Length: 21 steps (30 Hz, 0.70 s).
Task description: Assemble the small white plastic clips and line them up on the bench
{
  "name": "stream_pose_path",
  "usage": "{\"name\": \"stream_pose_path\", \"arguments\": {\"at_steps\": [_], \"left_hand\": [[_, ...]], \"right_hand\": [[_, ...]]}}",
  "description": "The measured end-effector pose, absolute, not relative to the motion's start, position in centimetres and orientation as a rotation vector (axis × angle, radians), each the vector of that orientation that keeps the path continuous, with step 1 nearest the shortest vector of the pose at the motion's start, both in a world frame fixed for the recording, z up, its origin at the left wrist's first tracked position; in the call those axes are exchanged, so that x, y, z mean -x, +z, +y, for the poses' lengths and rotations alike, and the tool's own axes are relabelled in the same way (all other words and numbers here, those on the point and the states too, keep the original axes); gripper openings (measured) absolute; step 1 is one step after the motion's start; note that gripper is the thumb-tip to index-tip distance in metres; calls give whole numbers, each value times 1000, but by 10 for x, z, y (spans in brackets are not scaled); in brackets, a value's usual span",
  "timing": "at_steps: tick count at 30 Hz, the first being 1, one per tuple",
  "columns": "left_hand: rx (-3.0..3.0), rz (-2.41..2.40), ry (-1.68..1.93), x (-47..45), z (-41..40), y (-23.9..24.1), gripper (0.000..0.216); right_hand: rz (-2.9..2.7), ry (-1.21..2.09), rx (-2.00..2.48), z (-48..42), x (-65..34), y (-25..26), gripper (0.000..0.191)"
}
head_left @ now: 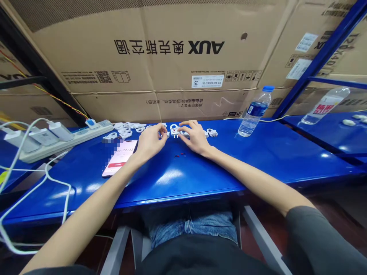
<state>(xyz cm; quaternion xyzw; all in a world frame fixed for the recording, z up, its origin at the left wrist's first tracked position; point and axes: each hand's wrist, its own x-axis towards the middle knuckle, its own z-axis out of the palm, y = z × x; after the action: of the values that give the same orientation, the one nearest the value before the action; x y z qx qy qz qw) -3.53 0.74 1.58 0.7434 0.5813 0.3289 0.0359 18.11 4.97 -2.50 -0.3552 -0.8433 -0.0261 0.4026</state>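
My left hand (151, 142) is closed, thumb and forefinger brought together beside a white plastic piece; what they pinch, if anything, is too small to make out. Just to the right, my right hand (197, 138) has thumb and fingertips around the edge of a white ring-handled plug (174, 131) with two pins facing me. Another such plug (212, 132) lies beyond my right knuckles. Several more white plug pieces (125, 132) sit in a loose pile left of my left hand. Two tiny red parts with thin wire legs (182, 154) lie on the blue tabletop (169, 179) below my hands.
A phone (119, 157) showing a timer lies by my left forearm. A white power strip (83, 133) with chargers and loose white cables (69, 191) runs along the left. A water bottle (255, 111) stands at right; another bottle (325, 105) is farther right. Large cardboard boxes (160, 68) wall the back.
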Motion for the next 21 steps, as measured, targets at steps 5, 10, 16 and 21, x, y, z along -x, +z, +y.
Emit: {"name": "stream_pose_path", "arguments": {"at_steps": [5,10,16,21], "left_hand": [[-2237,1279,587,31,4,13,24],[-2246,1117,426,24,-4,13,35],[-2264,1025,355,27,-6,19,32],[-2330,1055,340,33,-4,22,29]], "right_hand": [[-2184,4,1034,63,-176,-33,18],[-2216,41,1109,71,-173,-37,19],[-2239,78,1147,77,-173,-39,21],[-2252,86,1178,77,-174,-39,21]]}}
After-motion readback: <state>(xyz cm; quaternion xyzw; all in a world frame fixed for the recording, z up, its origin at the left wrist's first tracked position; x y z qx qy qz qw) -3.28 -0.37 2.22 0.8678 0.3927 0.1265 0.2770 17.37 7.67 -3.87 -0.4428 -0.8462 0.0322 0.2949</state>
